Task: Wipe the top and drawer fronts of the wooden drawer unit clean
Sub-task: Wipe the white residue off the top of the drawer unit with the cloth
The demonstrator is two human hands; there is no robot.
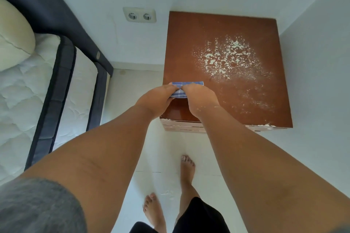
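Observation:
The wooden drawer unit [191, 30] stands in the room's corner, seen from above, its brown top strewn with white powder [227, 56] across the middle and right. A blue checked cloth [186, 83] lies folded near the top's front left. My left hand [157, 98] and my right hand [199, 98] both grip the cloth, fingers curled over it, side by side. Only a thin strip of the drawer fronts [181, 126] shows below the front edge, with white specks on it.
A bed with a white mattress [28, 91], dark frame and pillow [13, 34] fills the left. A double wall socket [139, 14] sits left of the unit. White walls close in behind and to the right. My bare feet [186, 168] stand on the white tiled floor.

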